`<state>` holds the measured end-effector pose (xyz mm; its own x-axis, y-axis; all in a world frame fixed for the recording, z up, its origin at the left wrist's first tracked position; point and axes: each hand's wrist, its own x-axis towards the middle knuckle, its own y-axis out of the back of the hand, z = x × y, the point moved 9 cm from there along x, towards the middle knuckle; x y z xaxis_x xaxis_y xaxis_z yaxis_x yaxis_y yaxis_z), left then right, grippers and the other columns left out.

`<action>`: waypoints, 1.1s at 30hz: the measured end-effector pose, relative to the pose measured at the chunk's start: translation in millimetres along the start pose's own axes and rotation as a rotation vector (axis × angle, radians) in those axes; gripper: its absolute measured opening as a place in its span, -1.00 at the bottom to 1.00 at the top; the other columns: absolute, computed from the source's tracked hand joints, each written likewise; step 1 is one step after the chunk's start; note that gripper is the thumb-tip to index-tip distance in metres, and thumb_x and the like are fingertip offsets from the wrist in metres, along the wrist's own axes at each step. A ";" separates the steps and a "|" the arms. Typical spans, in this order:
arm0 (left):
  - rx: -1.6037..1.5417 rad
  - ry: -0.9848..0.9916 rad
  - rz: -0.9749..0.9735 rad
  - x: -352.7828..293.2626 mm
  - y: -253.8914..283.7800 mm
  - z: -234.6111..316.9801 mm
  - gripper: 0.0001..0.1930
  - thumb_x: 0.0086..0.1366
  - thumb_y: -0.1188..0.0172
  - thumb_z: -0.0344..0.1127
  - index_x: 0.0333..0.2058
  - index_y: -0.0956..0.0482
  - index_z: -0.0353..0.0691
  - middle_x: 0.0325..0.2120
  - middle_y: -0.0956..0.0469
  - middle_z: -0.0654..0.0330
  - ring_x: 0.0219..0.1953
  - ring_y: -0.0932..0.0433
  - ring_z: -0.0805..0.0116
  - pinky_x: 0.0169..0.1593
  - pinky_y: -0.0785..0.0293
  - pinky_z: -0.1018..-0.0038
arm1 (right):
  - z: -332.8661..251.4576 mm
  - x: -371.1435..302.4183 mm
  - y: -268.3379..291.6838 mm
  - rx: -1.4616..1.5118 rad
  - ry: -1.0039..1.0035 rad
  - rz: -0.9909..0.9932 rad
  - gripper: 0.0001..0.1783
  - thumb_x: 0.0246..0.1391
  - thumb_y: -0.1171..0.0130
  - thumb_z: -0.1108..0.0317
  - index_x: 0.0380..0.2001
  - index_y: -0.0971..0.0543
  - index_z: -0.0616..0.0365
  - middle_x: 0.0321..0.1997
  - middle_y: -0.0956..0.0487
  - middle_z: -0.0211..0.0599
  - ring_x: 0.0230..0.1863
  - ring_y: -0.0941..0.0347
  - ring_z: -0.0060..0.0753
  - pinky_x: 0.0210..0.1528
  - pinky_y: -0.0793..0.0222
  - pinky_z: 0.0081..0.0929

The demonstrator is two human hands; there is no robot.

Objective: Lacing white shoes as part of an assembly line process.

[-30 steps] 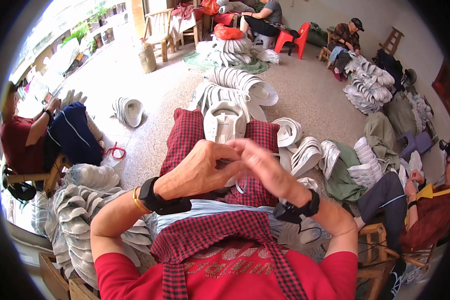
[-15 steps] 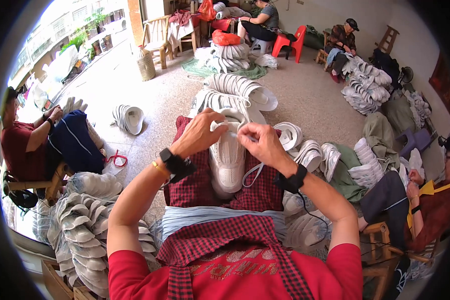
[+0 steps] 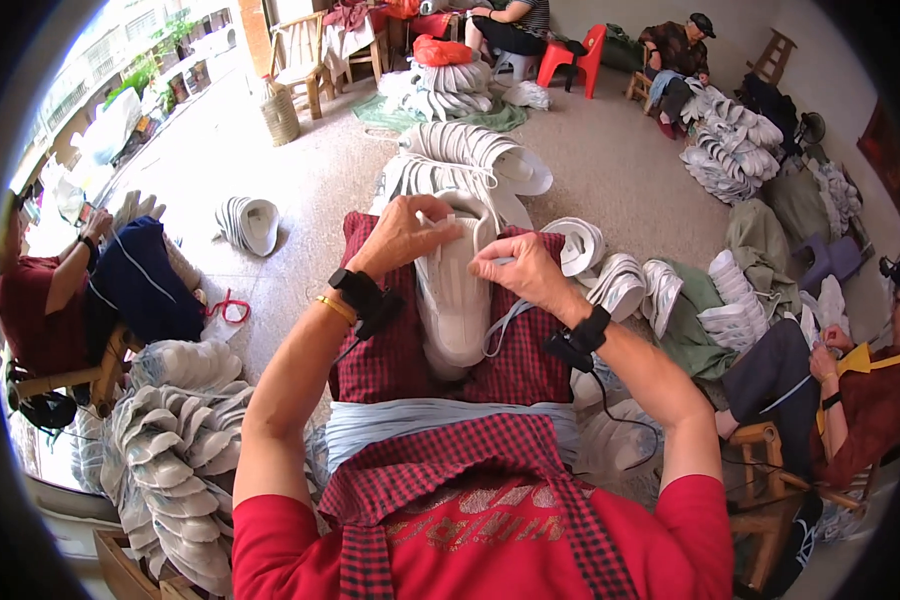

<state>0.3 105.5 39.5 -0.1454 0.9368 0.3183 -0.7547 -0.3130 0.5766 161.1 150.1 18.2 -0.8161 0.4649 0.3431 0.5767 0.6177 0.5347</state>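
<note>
A white shoe upper (image 3: 454, 318) lies across my lap on the red-and-black checked cloth (image 3: 370, 365), its toe toward me. My left hand (image 3: 402, 240) grips its opening near the tongue, fingers bent over the edge. Just right of the opening, my right hand (image 3: 526, 268) pinches a pale shoelace, thumb against forefinger. A light-blue loop of shoelace (image 3: 508, 328) hangs beside the shoe upper below that hand. Across my waist lies a bundle of light-blue laces (image 3: 450, 432). What the left fingertips do inside the opening is partly hidden.
Nested white shoe uppers (image 3: 460, 155) stand just beyond my lap. More uppers (image 3: 620, 285) line my right, and a large pile (image 3: 170, 450) is at my left. People work seated around the room. A red plastic chair (image 3: 573, 68) stands at the back.
My right hand has drawn slightly away from the shoe's opening, widening the gap between my hands. My left hand stays at the opening. The whole view has shifted a little.
</note>
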 end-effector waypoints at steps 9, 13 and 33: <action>-0.042 0.179 0.058 -97.2 -7.7 2.4 -0.83 0.17 -0.28 -0.38 -0.34 -0.65 -0.40 -0.51 -0.65 0.11 -0.43 -0.63 0.36 -0.27 -0.56 0.43 | -28.6 -23.0 -0.8 -0.107 0.047 -0.045 -0.76 0.15 -0.27 0.30 -0.37 -0.55 0.31 -0.47 -0.61 -0.14 -0.40 -0.58 -0.31 -0.29 -0.45 -0.35; 0.016 0.121 0.082 -108.3 -24.6 5.9 -0.84 0.14 -0.26 -0.40 -0.36 -0.67 -0.41 -0.55 -0.65 0.02 -0.46 -0.65 0.29 -0.30 -0.56 0.40 | -28.9 -23.9 -14.9 -0.162 -0.018 -0.057 -0.76 0.12 -0.29 0.32 -0.39 -0.58 0.33 -0.47 -0.64 -0.11 -0.42 -0.63 -0.27 -0.33 -0.49 -0.38; -0.043 0.122 0.111 -103.7 -27.9 -6.8 -0.86 0.03 -0.23 -0.42 -0.53 -0.62 -0.43 -0.57 -0.62 -0.12 -0.46 -0.66 0.04 -0.32 -0.55 0.26 | -13.9 -24.4 -21.2 -0.183 -0.117 -0.048 -0.75 0.05 -0.35 0.29 -0.43 -0.66 0.32 -0.55 -0.65 -0.19 -0.48 -0.61 -0.50 -0.37 -0.49 -0.48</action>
<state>32.1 18.1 -14.7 -0.3039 0.9097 0.2831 -0.7558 -0.4111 0.5097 168.3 116.8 9.2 -0.8267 0.5148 0.2271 0.5120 0.5210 0.6829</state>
